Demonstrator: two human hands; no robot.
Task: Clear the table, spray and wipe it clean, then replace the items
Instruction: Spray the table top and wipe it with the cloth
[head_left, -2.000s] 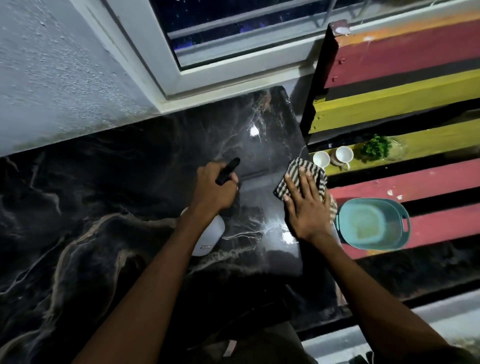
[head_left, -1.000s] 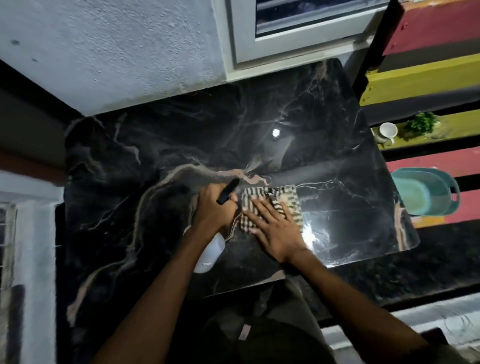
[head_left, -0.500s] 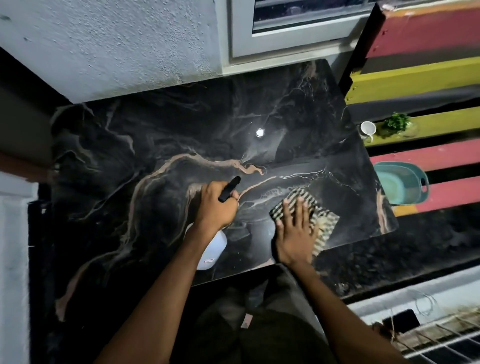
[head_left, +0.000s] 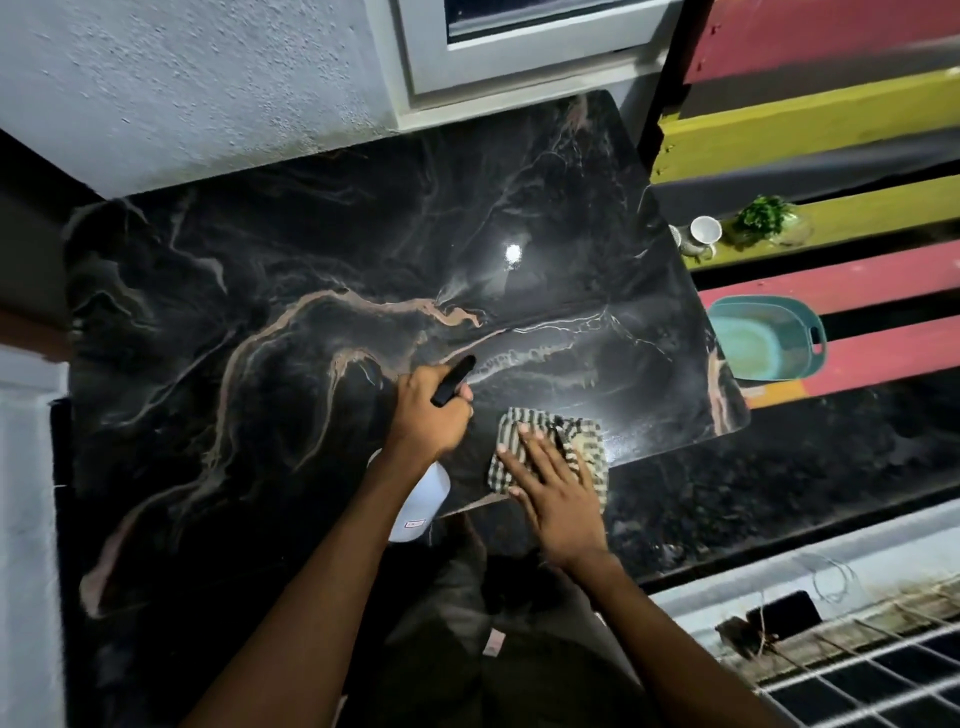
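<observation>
A black marble table (head_left: 291, 291) with tan veins fills the middle of the view, bare and glossy. My left hand (head_left: 431, 410) grips a white spray bottle (head_left: 422, 500) by its black trigger head (head_left: 453, 380), held just above the table's near edge. Right of it, my right hand (head_left: 556, 488) presses flat with straight fingers on a striped cloth (head_left: 582, 441) lying at the table's near right edge. Wet streaks shine on the surface beyond the cloth.
To the right stands a bench of red and yellow slats (head_left: 841, 280). On it sit a teal tub (head_left: 763, 338), a white cup (head_left: 705, 230) and a small green plant (head_left: 763, 213). A grey wall and a window frame (head_left: 519, 67) lie behind the table.
My right hand has slid the striped cloth back and forth along the table's near right part. My left hand keeps the spray bottle in about the same spot.
</observation>
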